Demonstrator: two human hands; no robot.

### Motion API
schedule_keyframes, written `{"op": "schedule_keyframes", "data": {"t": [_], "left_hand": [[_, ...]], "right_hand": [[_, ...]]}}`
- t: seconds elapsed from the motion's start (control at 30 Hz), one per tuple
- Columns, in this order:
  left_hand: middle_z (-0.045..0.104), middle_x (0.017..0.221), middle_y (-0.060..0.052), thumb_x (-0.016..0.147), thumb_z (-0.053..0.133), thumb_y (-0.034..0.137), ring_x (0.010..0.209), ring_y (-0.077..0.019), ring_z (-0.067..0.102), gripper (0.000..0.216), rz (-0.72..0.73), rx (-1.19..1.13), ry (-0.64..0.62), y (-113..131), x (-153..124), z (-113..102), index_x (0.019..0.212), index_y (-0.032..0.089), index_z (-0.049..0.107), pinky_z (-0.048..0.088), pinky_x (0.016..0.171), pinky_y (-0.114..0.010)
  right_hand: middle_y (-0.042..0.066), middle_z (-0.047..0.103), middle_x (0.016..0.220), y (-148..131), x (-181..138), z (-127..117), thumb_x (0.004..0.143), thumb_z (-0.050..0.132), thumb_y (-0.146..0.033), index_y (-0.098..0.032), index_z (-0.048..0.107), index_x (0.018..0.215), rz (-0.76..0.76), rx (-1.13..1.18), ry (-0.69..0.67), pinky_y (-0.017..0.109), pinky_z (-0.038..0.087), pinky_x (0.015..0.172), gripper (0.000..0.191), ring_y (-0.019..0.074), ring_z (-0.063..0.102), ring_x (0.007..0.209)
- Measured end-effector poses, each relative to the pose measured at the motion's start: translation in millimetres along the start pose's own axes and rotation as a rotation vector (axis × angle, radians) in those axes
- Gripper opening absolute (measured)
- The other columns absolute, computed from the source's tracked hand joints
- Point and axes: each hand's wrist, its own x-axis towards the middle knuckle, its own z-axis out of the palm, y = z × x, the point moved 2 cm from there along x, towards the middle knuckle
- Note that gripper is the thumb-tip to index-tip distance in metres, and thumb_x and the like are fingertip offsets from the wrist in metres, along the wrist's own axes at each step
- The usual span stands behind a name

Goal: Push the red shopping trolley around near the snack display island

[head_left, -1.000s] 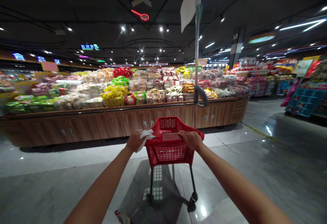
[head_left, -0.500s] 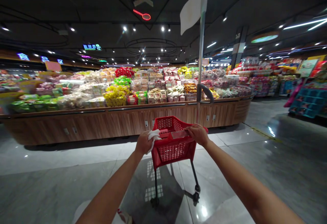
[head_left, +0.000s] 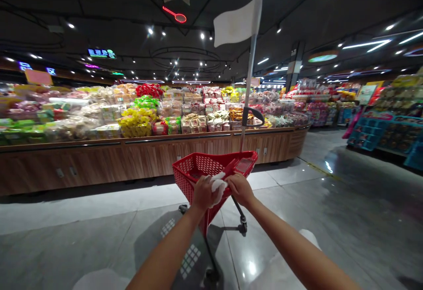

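A red plastic shopping cart [head_left: 190, 176] stands in front of me, turned at an angle with its basket toward the left. My left hand [head_left: 203, 193] is closed around a crumpled white cloth [head_left: 218, 187] and rests at the near end of the cart's handle. Just to the right, my right hand [head_left: 240, 188] wraps its fingers over the same handle. Both hands are close together, with the cloth between them. From the cart's far side rises a pole [head_left: 250, 65] with a white flag [head_left: 236, 22] and a dark grey loop grip [head_left: 254, 117].
Beyond the cart runs a long wood-panelled display counter [head_left: 99, 160] heaped with packaged snacks. Blue racks [head_left: 368, 131] of goods stand at the right. Grey tiled floor [head_left: 357, 219] lies around me, and the cart's wheels [head_left: 243, 224] rest on it.
The cart has swung round so its basket points left. My hands have come closer together on the handle. The view has shifted to the right, and more of the flag shows.
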Motion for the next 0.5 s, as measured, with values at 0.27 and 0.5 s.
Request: {"op": "schedule_keyframes", "data": {"t": [0.27, 0.5], "left_hand": [[0.068, 0.104, -0.007, 0.093, 0.042, 0.026, 0.091, -0.0221, 0.057, 0.027, -0.068, 0.016, -0.04, -57.2, -17.6, 12.0, 0.101, 0.024, 0.068, 0.045, 0.088, -0.038], [0.066, 0.104, -0.009, 0.093, 0.041, 0.026, 0.096, -0.0252, 0.056, 0.031, -0.337, -0.014, -0.021, -63.0, -31.2, 31.7, 0.112, 0.021, 0.066, 0.044, 0.092, -0.043]], "right_hand": [[0.004, 0.072, 0.078, 7.9, 4.2, -33.3, 0.096, 0.037, -0.031, -0.019, 0.073, 0.082, 0.025, -0.003, -0.25, 0.029, 0.041, 0.078, 0.04, 0.0179, 0.061, 0.079], [0.013, 0.074, 0.089, -38.9, 20.4, -18.7, 0.093, 0.044, -0.039, -0.016, 0.074, 0.087, 0.276, -0.36, -0.468, 0.031, 0.045, 0.067, 0.038, 0.0246, 0.068, 0.081]]}}
